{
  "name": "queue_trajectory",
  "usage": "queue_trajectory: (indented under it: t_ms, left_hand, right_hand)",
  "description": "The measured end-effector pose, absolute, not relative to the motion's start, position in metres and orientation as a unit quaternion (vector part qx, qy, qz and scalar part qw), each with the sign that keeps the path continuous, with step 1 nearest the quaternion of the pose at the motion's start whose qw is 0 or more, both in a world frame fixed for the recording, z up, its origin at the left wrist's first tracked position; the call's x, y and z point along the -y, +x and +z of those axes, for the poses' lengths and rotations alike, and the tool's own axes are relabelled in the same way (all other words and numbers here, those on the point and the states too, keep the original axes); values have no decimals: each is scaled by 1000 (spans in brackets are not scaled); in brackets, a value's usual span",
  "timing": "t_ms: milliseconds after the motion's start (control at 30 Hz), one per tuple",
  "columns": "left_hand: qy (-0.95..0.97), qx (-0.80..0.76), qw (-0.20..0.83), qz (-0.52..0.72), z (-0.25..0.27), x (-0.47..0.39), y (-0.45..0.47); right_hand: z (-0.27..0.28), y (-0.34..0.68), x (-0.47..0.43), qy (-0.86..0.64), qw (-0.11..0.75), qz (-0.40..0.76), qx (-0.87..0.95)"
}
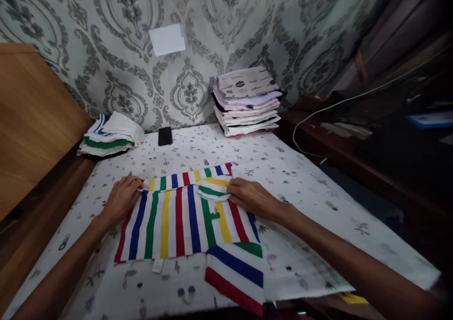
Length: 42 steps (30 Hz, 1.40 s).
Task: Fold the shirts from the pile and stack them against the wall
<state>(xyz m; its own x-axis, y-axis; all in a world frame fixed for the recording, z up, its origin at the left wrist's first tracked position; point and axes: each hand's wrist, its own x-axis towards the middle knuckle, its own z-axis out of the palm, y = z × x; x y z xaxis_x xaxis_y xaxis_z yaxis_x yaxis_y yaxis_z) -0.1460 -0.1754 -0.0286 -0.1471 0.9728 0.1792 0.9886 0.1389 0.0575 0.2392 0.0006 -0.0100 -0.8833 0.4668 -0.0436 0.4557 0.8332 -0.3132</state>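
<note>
A shirt (173,221) with white, red, blue, green and yellow stripes lies on the white patterned cover, its long edge folded over at the far side. One sleeve (235,270) sticks out toward me at the lower right. A small green emblem (213,215) shows on its front, and a white tag (157,265) pokes out along the near edge. My left hand (123,195) pinches the far left corner of the fold. With closed fingers, my right hand (251,197) grips a turned-over flap of the same shirt near its far right side.
Against the patterned wall stands a tall stack of folded clothes (247,110); a lower pile (109,136) is at the back left. Between them lies a black phone (165,136). A wooden panel (35,122) borders the left, and a white cable (339,104) hangs at right.
</note>
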Motion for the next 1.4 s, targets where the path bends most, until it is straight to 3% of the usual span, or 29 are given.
queue_trajectory:
  t_ms: [133,300,400,567,633,700,800,933,1167,1400]
  left_hand:
    - [-610,761,-40,-217,-25,158,-170]
    - [-533,775,-114,-321,-20,123,-196]
    - [-504,812,-79,-281,-24,110,-200]
    - [-483,858,62,-162,-32,110,-168]
    - [-537,823,99,-158,-35,111,-139]
    - [-620,762,70,-171,-39,111,-105]
    - [-700,697,-7,-155,-50,111,-63]
    - [-681,725,-60,-83,-62,118,-65]
    - [-507,860,-50,-31,-57,143,-145]
    - [-534,845,-13,-34,-48,123,-123]
  right_hand:
    - [-5,225,-21,-285,136,220,923]
    - [0,172,-86,-385,327,445,739]
    - [-12,137,-124,-403,393,493,663]
    - [-41,122,-133,-425,415,431,679]
    - [-50,127,-116,-398,408,383,727]
    - [-58,131,-91,-333,368,315,809]
    - [-69,137,-57,-237,242,209,917]
    - [-76,146,-42,-270,108,107,951]
    - [-71,150,-43,-331,69,52,940]
    - [-50,137,-42,-326,55,73,941]
